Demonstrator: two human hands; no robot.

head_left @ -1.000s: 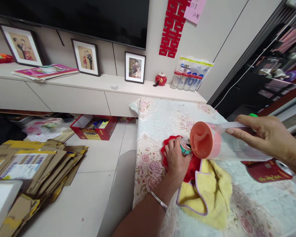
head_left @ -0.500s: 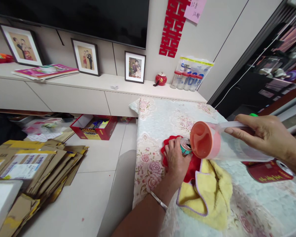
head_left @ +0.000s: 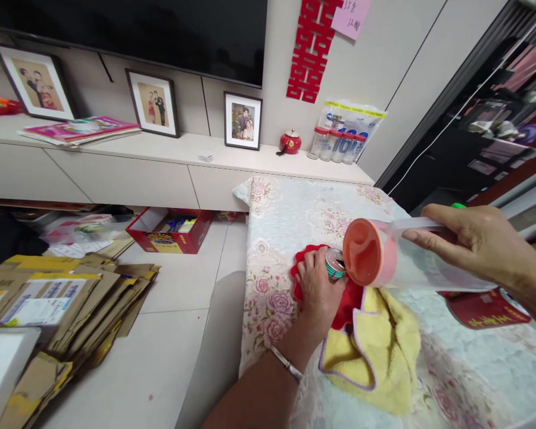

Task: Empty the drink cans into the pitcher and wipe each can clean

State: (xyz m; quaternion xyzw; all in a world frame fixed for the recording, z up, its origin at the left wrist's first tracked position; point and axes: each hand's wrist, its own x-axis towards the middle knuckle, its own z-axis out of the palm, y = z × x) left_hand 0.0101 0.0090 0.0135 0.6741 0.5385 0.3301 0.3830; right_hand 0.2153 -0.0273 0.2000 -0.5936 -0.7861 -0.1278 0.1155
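My left hand point(head_left: 318, 286) is wrapped round a small green-and-silver can point(head_left: 335, 263), which stands upright over a red scalloped tray point(head_left: 354, 301). Gripped by its handle in my right hand point(head_left: 469, 241) is a clear pitcher point(head_left: 422, 265) with an orange-pink lid point(head_left: 364, 252). The pitcher lies tilted on its side, its lid right beside the can's top. Whether liquid is flowing cannot be made out. A yellow cloth point(head_left: 379, 351) with a purple edge lies crumpled against the tray, below the pitcher.
A red can point(head_left: 486, 310) lies on the flowered tablecloth point(head_left: 290, 208), partly behind the pitcher. Glass jars point(head_left: 337, 146) and a red pot point(head_left: 290, 143) stand on the white cabinet point(head_left: 152, 179). Flattened cardboard point(head_left: 89, 298) and a red box point(head_left: 170, 232) are on the floor.
The camera view has shifted slightly. Both hands, the small can and the pitcher keep nearly the same positions relative to each other.
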